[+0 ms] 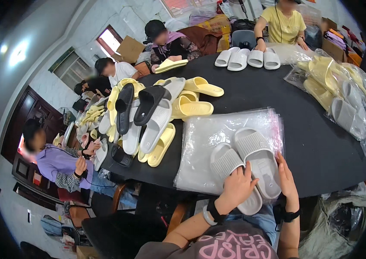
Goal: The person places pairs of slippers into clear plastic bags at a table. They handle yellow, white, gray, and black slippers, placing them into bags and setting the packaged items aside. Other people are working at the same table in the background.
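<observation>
A pair of light grey slide slippers with ribbed straps lies side by side on a stack of clear plastic bags (pixel 200 146) at the near edge of the black table. My left hand (pixel 238 187) rests on the left slipper (pixel 226 160), fingers apart at its strap opening and footbed. Along the outer edge of the right slipper (pixel 254 144) lies my right hand (pixel 287 179), its fingers stretched out and touching the side. The heels of both slippers point toward me. My left hand partly covers the left footbed.
Left of the bags, a black slipper (pixel 152 103) tops a pile of grey and yellow slippers (pixel 161 144). Bagged slippers (pixel 347 114) lie at the right. White slippers (pixel 237 59) stand in a row at the far edge, near a person in yellow (pixel 284 23). Other people work at the left.
</observation>
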Tool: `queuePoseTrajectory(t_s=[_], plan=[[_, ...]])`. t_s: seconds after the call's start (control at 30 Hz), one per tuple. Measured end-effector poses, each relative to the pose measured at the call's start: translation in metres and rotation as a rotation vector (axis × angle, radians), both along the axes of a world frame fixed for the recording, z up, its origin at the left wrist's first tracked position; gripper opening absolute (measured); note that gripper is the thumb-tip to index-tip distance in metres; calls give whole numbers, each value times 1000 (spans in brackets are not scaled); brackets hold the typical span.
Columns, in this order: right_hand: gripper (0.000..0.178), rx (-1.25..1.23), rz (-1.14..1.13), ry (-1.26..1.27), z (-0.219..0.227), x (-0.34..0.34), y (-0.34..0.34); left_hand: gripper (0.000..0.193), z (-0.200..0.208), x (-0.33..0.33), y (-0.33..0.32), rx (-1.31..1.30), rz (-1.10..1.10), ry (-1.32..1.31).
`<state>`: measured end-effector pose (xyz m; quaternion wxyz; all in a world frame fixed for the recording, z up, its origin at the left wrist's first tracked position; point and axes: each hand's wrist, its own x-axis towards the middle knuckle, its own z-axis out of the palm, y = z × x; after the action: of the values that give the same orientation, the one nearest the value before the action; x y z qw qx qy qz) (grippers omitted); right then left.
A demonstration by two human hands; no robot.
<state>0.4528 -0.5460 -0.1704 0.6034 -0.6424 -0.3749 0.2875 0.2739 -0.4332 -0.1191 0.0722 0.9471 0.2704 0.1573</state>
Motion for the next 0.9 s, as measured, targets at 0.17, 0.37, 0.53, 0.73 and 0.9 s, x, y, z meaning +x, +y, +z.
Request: queuePoseTrajectory(t_s=[0.17,0.37,0.53,0.73,0.9], plan=[[72,54,36,130,-2,-3,3,54,31,-34,6,-91,72,-17],[74,-11,15,93,4,-7,4,33,50,-133,60,-105,270,-242],[70,1,-3,96,3,-8,4,18,45,-224,117,-222,377,-631],[66,-15,-15,65,-1,-7,3,18,106,-242,219,-60,326,-687],[61,-35,-40,61,-4,-7,3,28,181,-219,361,301,432,-520]])
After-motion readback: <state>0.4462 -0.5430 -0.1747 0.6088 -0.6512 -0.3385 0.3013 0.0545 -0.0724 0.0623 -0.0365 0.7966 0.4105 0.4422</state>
